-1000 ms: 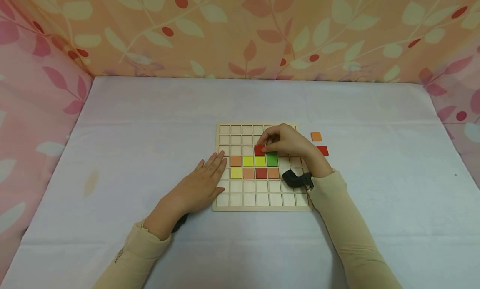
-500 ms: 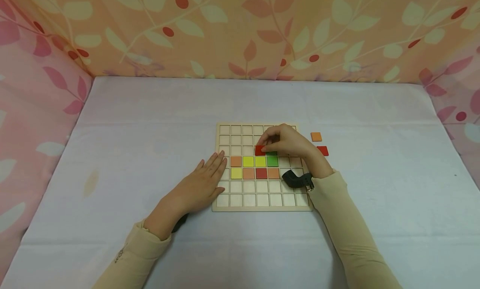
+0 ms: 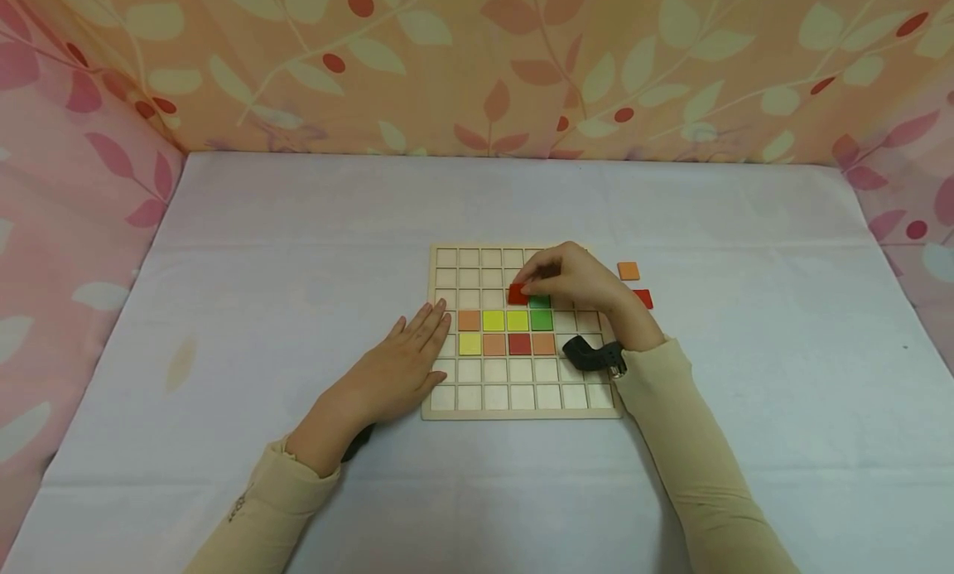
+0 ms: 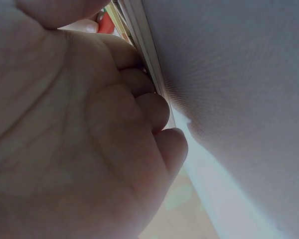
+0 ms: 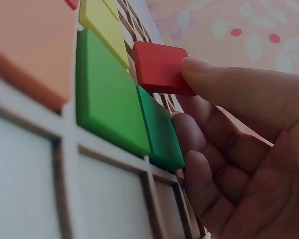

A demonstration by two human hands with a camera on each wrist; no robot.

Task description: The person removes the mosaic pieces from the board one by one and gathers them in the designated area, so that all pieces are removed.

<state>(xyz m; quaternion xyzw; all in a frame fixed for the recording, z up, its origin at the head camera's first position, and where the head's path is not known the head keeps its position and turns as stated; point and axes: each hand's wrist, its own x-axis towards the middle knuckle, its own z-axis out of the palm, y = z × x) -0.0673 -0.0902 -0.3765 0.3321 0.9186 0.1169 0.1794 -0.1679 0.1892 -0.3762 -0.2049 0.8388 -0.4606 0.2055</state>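
Observation:
In the head view my right hand (image 3: 574, 280) pinches a red square tile (image 3: 517, 294) between thumb and fingers. The right wrist view shows this red tile (image 5: 162, 68) tipped and raised off the grid, beside a dark green tile (image 5: 160, 130) set in it. The wooden grid board (image 3: 522, 414) lies flat. In its middle, two rows hold orange, yellow, red and green tiles, among them a light green tile (image 3: 542, 320). My left hand (image 3: 398, 367) rests with straight fingers on the board's left edge; the left wrist view shows its palm (image 4: 79, 129) against that edge.
To the right of the board lie a loose orange tile (image 3: 628, 271) and a loose red tile (image 3: 644, 299), the latter partly behind the right wrist. A white cloth (image 3: 298, 226) covers the table. Patterned fabric (image 3: 477, 69) stands at the back and sides.
My right hand has risen a little and shifted slightly right, lifting the red tile from where it lay against its cell. My left hand stays put.

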